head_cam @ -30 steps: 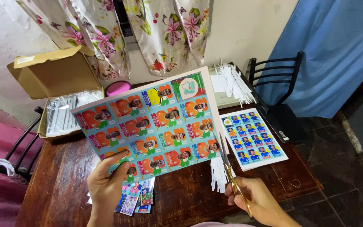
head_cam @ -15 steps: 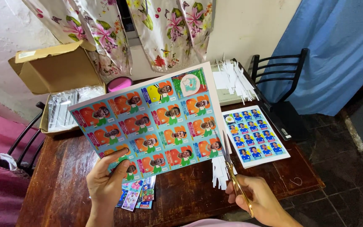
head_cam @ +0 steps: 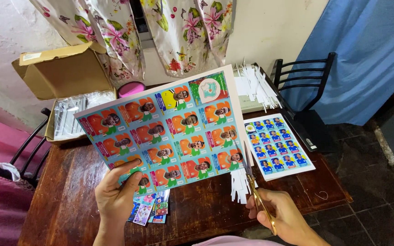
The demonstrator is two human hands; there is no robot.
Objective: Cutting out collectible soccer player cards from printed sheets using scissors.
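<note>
My left hand (head_cam: 117, 195) grips the lower left corner of a large sticker sheet (head_cam: 165, 132) with rows of orange and teal portrait stickers, held up over the wooden table (head_cam: 69, 182). My right hand (head_cam: 284, 217) holds gold-handled scissors (head_cam: 254, 182) whose blades point up at the sheet's right edge. White paper strips (head_cam: 239, 184) hang below that edge, by the blades.
A second sheet of blue stickers (head_cam: 277, 146) lies on the table at right. Small cut stickers (head_cam: 151, 208) are piled near my left hand. An open cardboard box (head_cam: 60, 73) with plastic sleeves sits back left, white strips (head_cam: 254, 84) back right, a black chair (head_cam: 304, 86) beyond.
The sheet and both hands have stayed nearly in place; the scissors sit slightly higher along the sheet's right edge. The view has shifted a little.
</note>
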